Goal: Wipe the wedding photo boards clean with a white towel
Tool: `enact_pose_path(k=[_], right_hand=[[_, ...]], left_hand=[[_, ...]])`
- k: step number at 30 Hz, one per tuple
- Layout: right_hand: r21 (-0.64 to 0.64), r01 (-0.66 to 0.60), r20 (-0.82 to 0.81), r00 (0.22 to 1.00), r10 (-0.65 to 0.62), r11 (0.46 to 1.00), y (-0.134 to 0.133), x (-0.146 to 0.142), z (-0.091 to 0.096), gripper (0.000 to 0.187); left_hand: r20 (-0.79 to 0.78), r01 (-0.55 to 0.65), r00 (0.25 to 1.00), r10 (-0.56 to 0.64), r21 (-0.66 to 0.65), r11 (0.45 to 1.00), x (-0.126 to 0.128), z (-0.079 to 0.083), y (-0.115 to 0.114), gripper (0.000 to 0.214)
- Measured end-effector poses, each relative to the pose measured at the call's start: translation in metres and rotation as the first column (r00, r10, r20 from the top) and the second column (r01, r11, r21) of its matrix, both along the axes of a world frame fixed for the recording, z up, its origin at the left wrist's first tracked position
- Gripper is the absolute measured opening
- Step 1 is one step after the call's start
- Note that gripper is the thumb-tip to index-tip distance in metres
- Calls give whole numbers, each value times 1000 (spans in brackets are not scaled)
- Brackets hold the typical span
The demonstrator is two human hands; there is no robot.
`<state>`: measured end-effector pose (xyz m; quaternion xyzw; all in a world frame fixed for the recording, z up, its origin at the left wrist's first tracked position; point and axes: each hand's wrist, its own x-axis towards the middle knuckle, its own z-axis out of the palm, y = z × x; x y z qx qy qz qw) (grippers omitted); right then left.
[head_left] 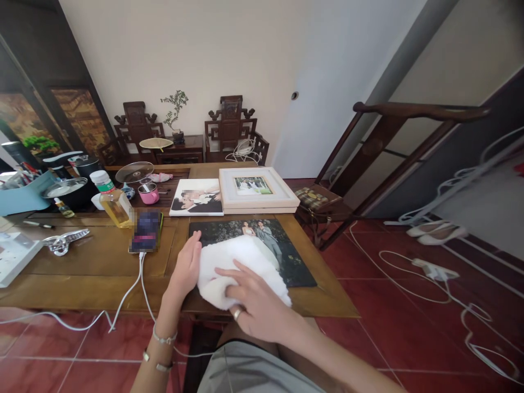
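Observation:
A dark wedding photo panel lies flat near the front edge of the wooden table, showing a couple among foliage. Across its lower left part spreads a fluffy white cloth. My right hand presses on this cloth, gripping a bunched fold of it under the fingers. Along the panel's left edge rests my left hand, fingers stretched out and holding nothing. The cloth and my hands hide the panel's lower left corner.
Behind the panel are a white photo print and framed pictures. Left are a charging phone, a bottle of yellow liquid, a pink mug and a power strip. A white cable hangs over the front edge.

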<state>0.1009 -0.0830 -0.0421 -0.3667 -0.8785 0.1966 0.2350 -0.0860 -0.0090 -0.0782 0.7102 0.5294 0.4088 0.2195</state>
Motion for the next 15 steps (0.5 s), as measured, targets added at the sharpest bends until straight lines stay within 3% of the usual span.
enact_pose_path(k=[3,8,15], right_hand=[[-21,107,13,994,-107,994,12,19,1,20],[-76,295,1,955,-296,953,65,23,3,16],[-91,215,-74,972,-221,972,135,-26,7,17]], left_hand=[[-67,98,993,-96,14,995,2,-1,-1,46],[-95,113,990,-108,48,992,2,-1,0,40],[-133,108,986,-96,81,991,1,-4,3,38]])
